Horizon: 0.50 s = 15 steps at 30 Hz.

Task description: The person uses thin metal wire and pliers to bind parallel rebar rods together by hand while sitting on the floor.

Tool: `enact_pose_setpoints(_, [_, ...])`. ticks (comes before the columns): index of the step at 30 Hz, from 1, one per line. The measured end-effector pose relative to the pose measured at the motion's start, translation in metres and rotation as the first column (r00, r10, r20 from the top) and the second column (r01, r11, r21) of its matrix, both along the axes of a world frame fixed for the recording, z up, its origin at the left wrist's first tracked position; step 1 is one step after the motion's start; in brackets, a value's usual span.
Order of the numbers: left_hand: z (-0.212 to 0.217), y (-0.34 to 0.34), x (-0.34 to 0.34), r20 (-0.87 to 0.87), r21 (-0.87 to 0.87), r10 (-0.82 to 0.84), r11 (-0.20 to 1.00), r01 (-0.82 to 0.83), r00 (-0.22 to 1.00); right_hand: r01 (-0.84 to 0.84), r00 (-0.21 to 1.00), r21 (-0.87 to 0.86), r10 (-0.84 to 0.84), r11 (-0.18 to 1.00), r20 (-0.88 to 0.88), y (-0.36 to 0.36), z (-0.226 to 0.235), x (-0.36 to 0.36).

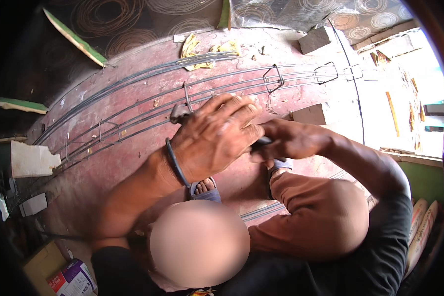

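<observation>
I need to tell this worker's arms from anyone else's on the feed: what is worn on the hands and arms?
Both hands are bare, no gloves. The left hand has a thin dark band around its wrist, and that forearm is bare. The right hand has nothing on its wrist; its forearm is bare up to a dark short sleeve near the shoulder.

long steel rods (148,106) and wire stirrups (273,79) block the floor ahead; bricks (314,39) and wood block (308,114) crowd the right. bare red floor (108,163) left of the left hand (217,138) is passable.
</observation>
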<state>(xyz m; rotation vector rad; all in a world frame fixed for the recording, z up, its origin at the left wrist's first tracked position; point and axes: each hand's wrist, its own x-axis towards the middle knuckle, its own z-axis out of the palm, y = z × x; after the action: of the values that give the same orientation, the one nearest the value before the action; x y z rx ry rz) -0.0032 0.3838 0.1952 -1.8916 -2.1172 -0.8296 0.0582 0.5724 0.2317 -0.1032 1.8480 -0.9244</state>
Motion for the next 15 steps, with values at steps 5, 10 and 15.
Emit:
enact_pose_setpoints(5, [-0.05,0.032,-0.002,0.098,0.711,0.085,0.691,-0.129,0.992,0.383,0.924,0.046,-0.382,0.923,-0.016,0.069,0.015,0.064])
enact_pose_setpoints(10, [-0.106,0.094,0.031,0.859,0.201,0.075,0.86,-0.469,0.506,0.811,0.584,0.022,-0.812,0.584,-0.003,0.094,-0.004,0.1])
enact_pose_setpoints(15, [-0.157,0.145,0.019,0.986,0.093,-0.153,0.848,-0.521,-0.073,0.869,0.485,0.079,-0.873,0.488,0.051,0.104,-0.022,0.091])
